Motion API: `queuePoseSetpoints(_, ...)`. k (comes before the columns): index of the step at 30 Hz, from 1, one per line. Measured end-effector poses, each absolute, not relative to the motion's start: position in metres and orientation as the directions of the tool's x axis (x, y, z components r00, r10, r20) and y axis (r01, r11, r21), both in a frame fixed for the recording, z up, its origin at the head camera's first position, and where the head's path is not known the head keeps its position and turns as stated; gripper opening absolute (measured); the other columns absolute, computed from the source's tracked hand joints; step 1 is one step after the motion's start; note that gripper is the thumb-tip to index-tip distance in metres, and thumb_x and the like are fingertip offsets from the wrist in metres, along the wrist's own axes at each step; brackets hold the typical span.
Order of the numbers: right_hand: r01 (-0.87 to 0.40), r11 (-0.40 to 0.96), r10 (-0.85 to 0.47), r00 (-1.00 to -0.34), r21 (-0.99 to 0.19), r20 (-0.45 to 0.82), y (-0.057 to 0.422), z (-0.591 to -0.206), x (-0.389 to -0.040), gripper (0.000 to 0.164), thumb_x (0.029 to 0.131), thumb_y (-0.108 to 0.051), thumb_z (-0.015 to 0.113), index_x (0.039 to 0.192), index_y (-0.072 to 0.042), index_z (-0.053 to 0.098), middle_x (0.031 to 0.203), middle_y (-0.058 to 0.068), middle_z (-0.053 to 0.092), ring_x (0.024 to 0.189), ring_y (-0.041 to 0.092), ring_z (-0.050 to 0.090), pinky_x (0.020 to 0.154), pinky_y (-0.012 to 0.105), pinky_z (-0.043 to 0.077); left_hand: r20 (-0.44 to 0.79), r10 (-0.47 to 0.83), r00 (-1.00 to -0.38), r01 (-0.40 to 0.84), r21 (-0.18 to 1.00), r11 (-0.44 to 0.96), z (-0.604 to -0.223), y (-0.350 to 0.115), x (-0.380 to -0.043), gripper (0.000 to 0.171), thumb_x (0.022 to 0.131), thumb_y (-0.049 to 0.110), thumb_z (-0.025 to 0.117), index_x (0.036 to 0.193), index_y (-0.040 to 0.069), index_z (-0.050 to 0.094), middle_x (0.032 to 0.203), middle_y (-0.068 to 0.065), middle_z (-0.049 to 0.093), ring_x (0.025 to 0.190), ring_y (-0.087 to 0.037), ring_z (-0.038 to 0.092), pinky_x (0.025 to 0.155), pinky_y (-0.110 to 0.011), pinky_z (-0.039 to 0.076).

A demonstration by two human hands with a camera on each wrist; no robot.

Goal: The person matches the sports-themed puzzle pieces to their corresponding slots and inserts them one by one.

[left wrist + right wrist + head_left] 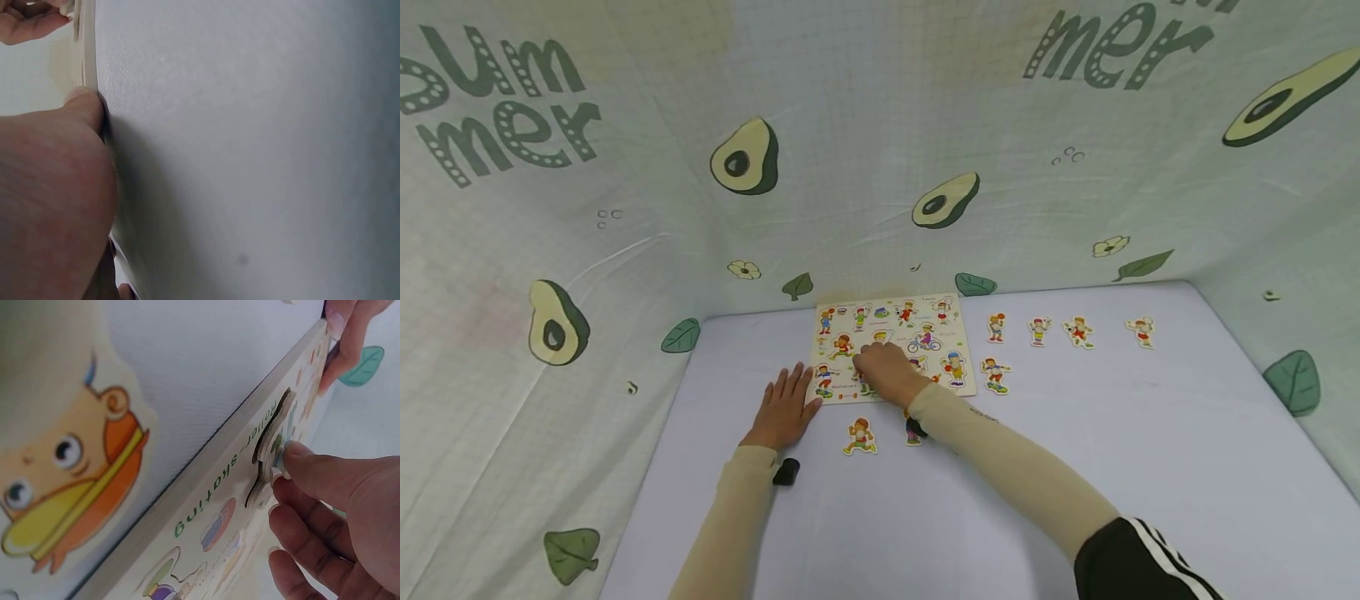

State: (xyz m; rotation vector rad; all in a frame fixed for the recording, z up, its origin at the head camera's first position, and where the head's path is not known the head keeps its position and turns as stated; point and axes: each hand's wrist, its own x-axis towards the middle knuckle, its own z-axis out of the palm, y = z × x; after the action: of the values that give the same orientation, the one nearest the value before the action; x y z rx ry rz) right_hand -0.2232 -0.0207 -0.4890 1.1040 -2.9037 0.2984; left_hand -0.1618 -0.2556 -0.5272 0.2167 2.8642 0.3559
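Observation:
My right hand [887,371] reaches over a wooden picture puzzle board [962,335] of children at sports. In the right wrist view its thumb and fingertips pinch a thin puzzle piece [275,440] beside the printed words "Roller-skating". That piece stands slightly proud of the board's face, with its edge showing. My left hand [784,408] lies with fingers spread at the board's left side, its thumb touching the board's edge [89,50] in the left wrist view. In the head view the right hand covers the piece it holds.
Below the board lie a running-child piece [860,436] and another piece [912,433] partly hidden by the right forearm. Several loose pieces sit to the right, including a skateboarder [996,375] and a footballer [1078,332]. A printed cloth [850,225] hangs behind the white table [1150,433].

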Motion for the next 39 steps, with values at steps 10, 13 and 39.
queuePoseSetpoints(10, -0.648, 0.743, -0.646, -0.76, -0.169, 0.072, -0.018, -0.491, -0.219, 0.005, 0.096, -0.013, 0.079, 0.1, -0.011, 0.078, 0.099, 0.005, 0.075, 0.092, 0.024, 0.07, 0.081, 0.039, 0.059, -0.246, 0.17, -0.954, 0.105, 0.256, 0.961, -0.524, -0.253, -0.159, 0.07, 0.114, 0.037, 0.045, 0.168, 0.002, 0.018, 0.176, -0.022, 0.01, 0.162, -0.048, 0.004, 0.129, -0.066, 0.006)
queuePoseSetpoints(13, -0.648, 0.741, -0.646, -0.76, -0.177, 0.073, -0.018, -0.492, -0.219, 0.005, 0.096, -0.012, 0.079, 0.1, -0.01, 0.078, 0.099, 0.006, 0.075, 0.092, 0.024, 0.07, 0.081, 0.039, 0.059, -0.239, 0.172, -0.956, 0.107, 0.261, 0.959, -0.525, -0.254, -0.16, 0.07, 0.114, 0.037, 0.045, 0.169, 0.003, 0.019, 0.176, -0.022, 0.011, 0.162, -0.048, 0.004, 0.129, -0.065, 0.006)
queuePoseSetpoints(39, -0.648, 0.74, -0.648, -0.759, -0.182, 0.064, -0.004, -0.474, -0.213, 0.013, 0.097, -0.013, 0.079, 0.11, -0.011, 0.08, 0.104, 0.004, 0.076, 0.097, 0.024, 0.071, 0.082, 0.04, 0.059, -0.221, 0.18, -0.958, 0.118, 0.267, 0.956, -0.528, -0.257, -0.161, 0.071, 0.113, 0.039, 0.044, 0.168, 0.002, 0.02, 0.176, -0.023, 0.012, 0.161, -0.048, 0.005, 0.129, -0.066, 0.007)
